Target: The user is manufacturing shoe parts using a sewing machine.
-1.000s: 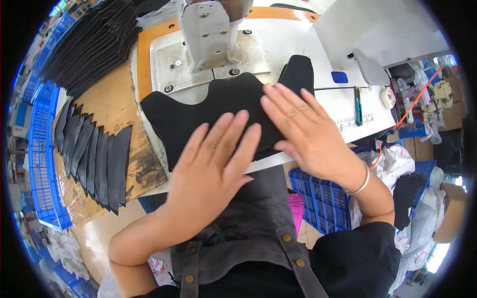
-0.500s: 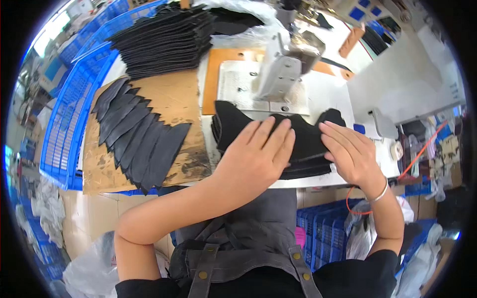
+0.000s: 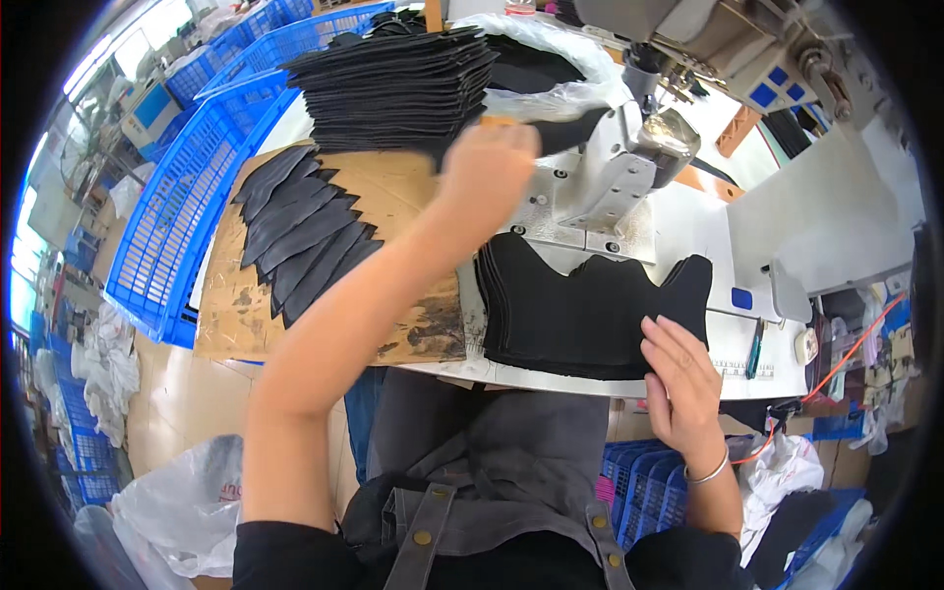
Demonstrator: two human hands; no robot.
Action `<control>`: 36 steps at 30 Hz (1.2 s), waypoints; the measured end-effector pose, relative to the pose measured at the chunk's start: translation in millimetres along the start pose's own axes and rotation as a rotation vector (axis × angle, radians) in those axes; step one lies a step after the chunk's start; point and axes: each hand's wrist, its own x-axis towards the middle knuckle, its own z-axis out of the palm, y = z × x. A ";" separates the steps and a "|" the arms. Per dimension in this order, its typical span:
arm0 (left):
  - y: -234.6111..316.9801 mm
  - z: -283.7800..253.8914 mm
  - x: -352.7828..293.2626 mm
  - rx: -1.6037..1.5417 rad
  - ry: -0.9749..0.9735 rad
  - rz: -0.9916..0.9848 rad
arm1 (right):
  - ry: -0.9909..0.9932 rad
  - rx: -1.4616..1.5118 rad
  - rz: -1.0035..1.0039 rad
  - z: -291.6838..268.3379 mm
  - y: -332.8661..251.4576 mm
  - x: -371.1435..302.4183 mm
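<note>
My left hand is raised over the sewing machine's bed, beside the tall pile. It is blurred by motion, its fingers closed on a black cut piece of material that shows on both sides of it. Near the table's front edge lies a low stack of black cut pieces with a wavy far edge. My right hand rests its outstretched fingertips on that stack's near right corner, thumb apart. The white sewing machine arm stands just beyond the stack.
A tall pile of black pieces stands at the back left, beside a blue crate. Overlapping dark leaf-shaped pieces lie on a stained cardboard sheet. At right are a teal-handled tool and a ruler strip.
My left hand has left the low stack and moved up and away, with a black piece now in it. My right hand has slid to the stack's near corner. The view has shifted.
</note>
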 end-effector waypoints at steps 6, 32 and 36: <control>-13.5 56.3 8.4 -0.307 -0.488 0.116 | -0.007 0.077 -0.005 8.7 -18.1 1.2; -80.8 43.2 -4.8 -0.363 -0.534 -0.233 | 0.044 0.144 0.030 32.4 -30.8 9.3; -92.2 44.1 -3.9 -0.302 -0.555 -0.227 | 0.017 0.132 0.035 32.3 -31.1 10.0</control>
